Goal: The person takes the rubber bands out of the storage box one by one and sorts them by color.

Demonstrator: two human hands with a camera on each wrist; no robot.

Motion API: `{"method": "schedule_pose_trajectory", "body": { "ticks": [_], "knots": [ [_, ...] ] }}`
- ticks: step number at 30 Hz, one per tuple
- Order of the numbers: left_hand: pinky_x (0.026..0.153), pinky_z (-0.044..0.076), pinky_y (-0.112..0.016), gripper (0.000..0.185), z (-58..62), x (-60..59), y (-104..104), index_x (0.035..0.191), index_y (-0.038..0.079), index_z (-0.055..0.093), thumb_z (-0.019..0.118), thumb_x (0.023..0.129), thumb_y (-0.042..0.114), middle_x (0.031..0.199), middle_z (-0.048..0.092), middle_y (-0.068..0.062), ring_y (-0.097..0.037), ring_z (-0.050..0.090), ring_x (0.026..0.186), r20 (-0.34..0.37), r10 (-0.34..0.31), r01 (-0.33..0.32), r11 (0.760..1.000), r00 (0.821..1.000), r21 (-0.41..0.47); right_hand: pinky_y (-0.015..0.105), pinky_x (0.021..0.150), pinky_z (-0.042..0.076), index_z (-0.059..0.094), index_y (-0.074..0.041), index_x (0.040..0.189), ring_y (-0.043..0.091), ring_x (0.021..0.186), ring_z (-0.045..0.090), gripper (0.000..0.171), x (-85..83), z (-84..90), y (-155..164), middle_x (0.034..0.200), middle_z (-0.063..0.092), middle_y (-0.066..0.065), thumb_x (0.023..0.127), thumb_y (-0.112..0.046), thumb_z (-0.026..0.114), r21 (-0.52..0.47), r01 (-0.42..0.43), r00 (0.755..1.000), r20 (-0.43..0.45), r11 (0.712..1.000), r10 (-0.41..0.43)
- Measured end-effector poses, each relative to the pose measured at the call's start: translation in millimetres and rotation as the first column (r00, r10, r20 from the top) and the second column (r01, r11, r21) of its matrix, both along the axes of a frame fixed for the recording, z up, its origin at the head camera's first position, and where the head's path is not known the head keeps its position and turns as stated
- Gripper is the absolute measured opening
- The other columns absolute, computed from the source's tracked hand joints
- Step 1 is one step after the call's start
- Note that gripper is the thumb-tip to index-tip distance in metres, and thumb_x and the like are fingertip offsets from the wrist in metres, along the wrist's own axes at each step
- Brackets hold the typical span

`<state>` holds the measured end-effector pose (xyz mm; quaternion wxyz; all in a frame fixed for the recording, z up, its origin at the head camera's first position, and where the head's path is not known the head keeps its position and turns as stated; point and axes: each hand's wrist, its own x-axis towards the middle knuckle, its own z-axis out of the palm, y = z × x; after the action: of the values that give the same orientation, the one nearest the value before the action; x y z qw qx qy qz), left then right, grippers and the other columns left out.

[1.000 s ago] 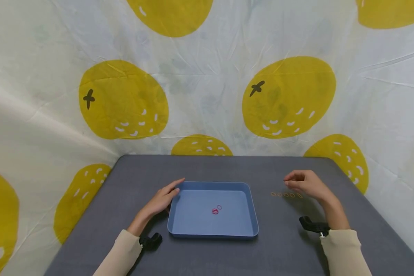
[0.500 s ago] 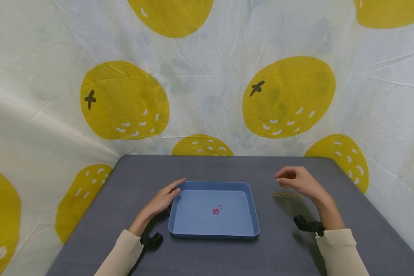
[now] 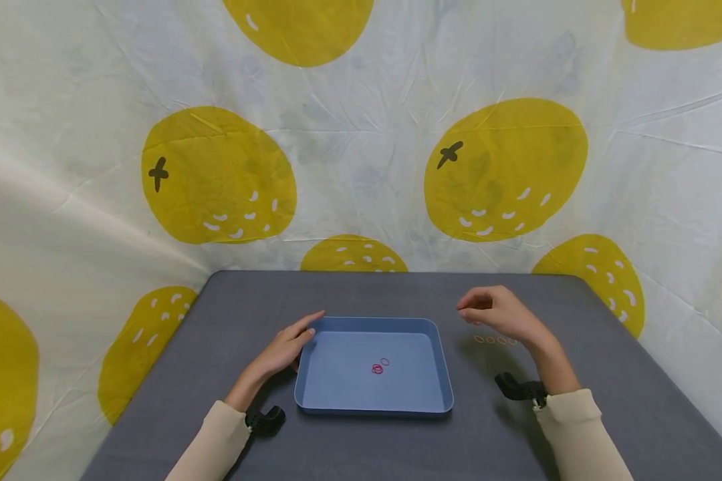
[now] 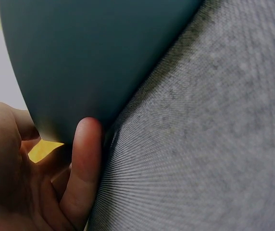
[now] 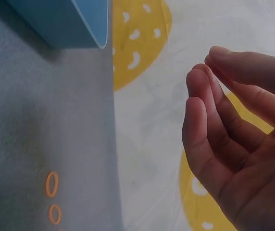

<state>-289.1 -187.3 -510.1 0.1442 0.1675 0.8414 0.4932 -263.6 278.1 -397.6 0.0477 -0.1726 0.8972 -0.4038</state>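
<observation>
My left hand (image 3: 281,351) holds the shallow blue tray (image 3: 367,399) at its far left corner, with the thumb over the rim. In the left wrist view, a fingertip (image 4: 87,132) presses low against the tray's outer wall. Inside the tray lie a few small red rubber bands (image 3: 375,369), one paler and a little apart. To the tray's right, my right hand (image 3: 502,314) hovers above the table, its fingers loosely curved, and nothing shows between them. Below it is a row of small orange rubber bands (image 5: 47,185), partly covered by the wrist in the head view.
A dark grey cloth-covered table (image 3: 361,447) carries everything. Behind and beside it hangs a white curtain (image 3: 361,167) printed with large yellow fruit. Each wrist wears a black camera mount (image 3: 517,389).
My right hand has moved left toward the tray, over the row of orange bands, and its wrist now hides the rightmost one. My left hand and the tray have stayed in place.
</observation>
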Motion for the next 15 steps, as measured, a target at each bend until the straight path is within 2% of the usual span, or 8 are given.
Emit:
{"method": "schedule_pose_trajectory", "body": {
  "ticks": [7,13,15],
  "knots": [
    [0.051,0.057,-0.041,0.049,0.3,0.1,1,0.162,0.032,0.037,0.042,0.113,0.031,0.165,0.037,-0.016,-0.022,0.054,0.053,0.003,0.008,-0.008,1.0,1.0,0.002,0.035,0.078,0.062,0.075,-0.008,0.106,0.013,0.082,0.07,0.012,-9.1,6.5,-14,0.097,0.075,0.007,0.099,-0.017,0.071,0.018,-0.056,0.998,-0.021,0.998,0.057],
    [0.051,0.057,-0.041,0.048,1.4,0.2,2,0.161,0.036,0.037,0.042,0.114,0.03,0.165,0.037,-0.016,-0.022,0.054,0.051,0.01,0.018,-0.018,1.0,1.0,-0.005,0.026,0.076,0.06,0.076,-0.006,0.105,0.016,0.084,0.07,0.012,-13.5,13.8,-29,0.096,0.076,0.007,0.097,-0.014,0.073,0.023,-0.097,0.995,-0.025,0.995,0.097],
    [0.051,0.057,-0.041,0.048,1.7,0.1,2,0.161,0.036,0.037,0.042,0.114,0.029,0.165,0.037,-0.016,-0.022,0.054,0.051,0.011,0.019,-0.019,1.0,1.0,-0.002,0.027,0.075,0.06,0.076,-0.006,0.104,0.017,0.083,0.071,0.011,-15.3,14.8,-33,0.095,0.076,0.007,0.096,-0.013,0.073,0.032,-0.101,0.995,-0.016,0.994,0.102]
  ]
}}
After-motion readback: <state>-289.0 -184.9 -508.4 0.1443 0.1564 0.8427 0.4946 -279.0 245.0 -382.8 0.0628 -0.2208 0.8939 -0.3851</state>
